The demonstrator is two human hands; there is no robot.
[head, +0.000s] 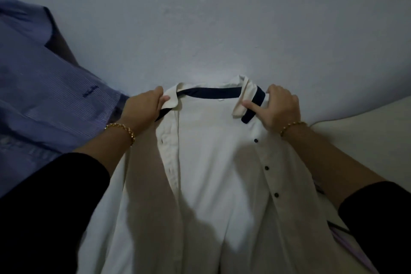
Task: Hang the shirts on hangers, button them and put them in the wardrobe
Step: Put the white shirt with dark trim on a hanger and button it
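Left hand (145, 107) pinches white shirt (213, 151) collar, right hand (281, 108) grips opposite collar side; shirt unbuttoned, blue striped shirt (40, 100) at left.

No text, label, brand, number or sign can be read anywhere in the view. The white shirt (211, 151) carries a navy collar band (211, 92) that is plain, with no lettering legible on it. A small dark mark on the blue striped shirt (44, 100) is too blurred and dim to tell whether it is writing.
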